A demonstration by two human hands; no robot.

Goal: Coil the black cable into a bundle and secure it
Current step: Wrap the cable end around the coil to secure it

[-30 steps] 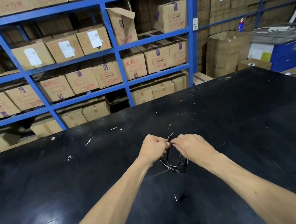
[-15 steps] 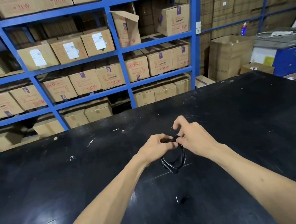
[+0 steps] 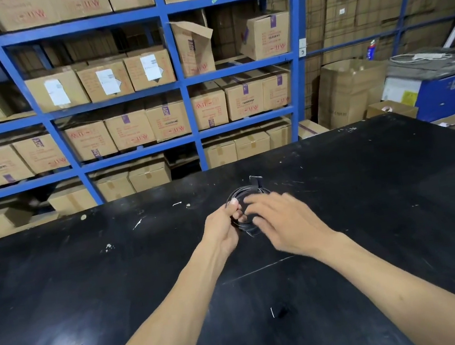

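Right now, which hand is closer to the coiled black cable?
Left. The left hand pinches the coiled black cable at its left edge; the right hand, blurred and open, sits over its right side.

Markings I can read | "ADK" on purple tape, shelf carton (image 3: 166,111); "ADK" again on neighbouring carton (image 3: 36,142); red logo print on cartons, upside down, illegible; white labels (image 3: 151,67) too blurred to read
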